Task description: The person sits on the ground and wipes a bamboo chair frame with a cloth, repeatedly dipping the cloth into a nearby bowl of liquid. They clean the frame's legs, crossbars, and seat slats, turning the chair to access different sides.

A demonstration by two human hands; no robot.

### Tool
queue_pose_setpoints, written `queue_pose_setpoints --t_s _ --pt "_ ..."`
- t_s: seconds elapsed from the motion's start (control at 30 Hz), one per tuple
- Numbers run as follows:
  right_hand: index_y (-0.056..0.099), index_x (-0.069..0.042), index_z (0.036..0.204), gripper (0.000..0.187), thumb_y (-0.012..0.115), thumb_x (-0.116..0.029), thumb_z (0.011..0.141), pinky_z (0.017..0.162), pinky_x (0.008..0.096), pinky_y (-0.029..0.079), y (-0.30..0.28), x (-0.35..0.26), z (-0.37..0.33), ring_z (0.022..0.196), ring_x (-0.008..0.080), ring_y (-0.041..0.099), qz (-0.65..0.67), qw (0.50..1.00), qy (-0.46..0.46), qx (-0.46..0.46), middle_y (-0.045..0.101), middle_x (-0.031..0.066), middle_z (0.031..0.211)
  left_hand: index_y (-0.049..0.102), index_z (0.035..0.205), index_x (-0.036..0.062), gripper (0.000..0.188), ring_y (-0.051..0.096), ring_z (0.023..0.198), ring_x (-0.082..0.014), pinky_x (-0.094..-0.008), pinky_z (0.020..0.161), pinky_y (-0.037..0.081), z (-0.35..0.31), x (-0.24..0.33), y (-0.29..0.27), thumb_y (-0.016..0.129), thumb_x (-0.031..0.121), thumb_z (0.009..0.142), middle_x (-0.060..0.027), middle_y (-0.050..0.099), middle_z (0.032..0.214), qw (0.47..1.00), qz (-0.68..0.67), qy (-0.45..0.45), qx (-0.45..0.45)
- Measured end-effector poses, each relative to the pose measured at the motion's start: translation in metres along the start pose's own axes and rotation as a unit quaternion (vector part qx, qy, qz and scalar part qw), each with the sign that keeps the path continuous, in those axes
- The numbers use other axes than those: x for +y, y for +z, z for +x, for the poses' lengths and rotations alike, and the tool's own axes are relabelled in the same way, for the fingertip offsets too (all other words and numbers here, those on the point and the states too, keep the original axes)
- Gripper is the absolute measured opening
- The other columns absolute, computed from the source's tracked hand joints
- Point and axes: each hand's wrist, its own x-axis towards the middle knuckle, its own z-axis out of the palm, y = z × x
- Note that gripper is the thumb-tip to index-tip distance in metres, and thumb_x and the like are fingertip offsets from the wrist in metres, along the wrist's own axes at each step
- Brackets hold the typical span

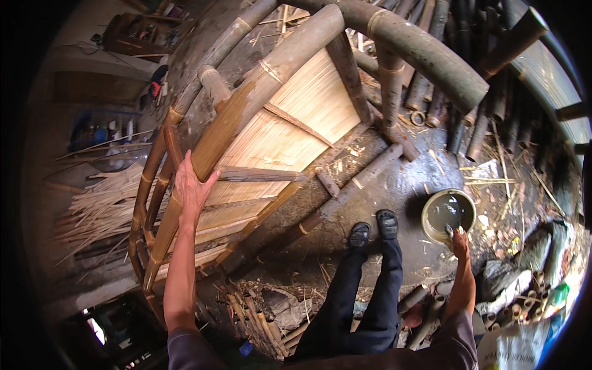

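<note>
Bamboo makes up nearly everything here: a large bamboo frame point(246, 142), a piece of furniture with a woven slat panel point(290, 123) set into it, stands tilted on the floor in front of the person. The left hand point(192, 188) lies flat and open against one of the frame's thick poles, fingers spread upward, steadying it rather than gripping round it. The right hand point(459, 242) reaches down to the rim of a round bowl point(448, 213) of greyish liquid on the floor by the person's right foot; its fingers are bunched at the rim around something small and dark, and whether they actually hold it I cannot tell.

With only an open palm on the pole, the frame could slip or swing if it shifts while the person leans the other way toward the bowl. The bowl sits close to the black shoes point(374, 228), so a step could knock it and spill the liquid.

The concrete floor point(394, 185) looks dark and damp, strewn with bamboo shavings and offcuts. Cut bamboo poles point(468, 123) are stacked along the far side, a bundle of thin splints point(98, 209) lies to the left, and short bamboo sections point(524, 302) are heaped at the right. A cluttered shelf point(139, 34) shows in the dim background.
</note>
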Motion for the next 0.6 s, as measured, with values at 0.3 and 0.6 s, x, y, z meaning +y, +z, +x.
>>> queue_pose_setpoints --t_s 0.3,0.6 --pt "0.044 -0.013 0.136 0.061 0.066 -0.027 0.08 0.077 0.0481 0.05 -0.063 0.072 0.036 0.093 0.0391 0.06 -0.246 0.893 0.234 0.295 0.056 0.0219 0.114 0.044 0.132 -0.006 0.072 0.05 0.117 -0.0363 -0.041 0.101 0.04 -0.025 -0.008 0.024 0.078 0.031 0.08 -0.0263 0.051 0.126 0.997 0.053 -0.009 0.056" --pt "0.06 -0.01 0.119 0.037 0.062 -0.02 0.083 0.089 0.0417 0.048 0.058 0.092 0.063 0.106 0.0344 0.058 -0.236 0.969 0.074 0.016 0.061 0.0167 0.113 0.04 0.135 -0.0041 0.072 0.05 0.117 -0.0304 -0.0388 0.102 0.037 -0.006 -0.019 0.029 0.074 0.033 0.083 -0.0218 0.05 0.129 0.995 0.042 -0.052 0.071"
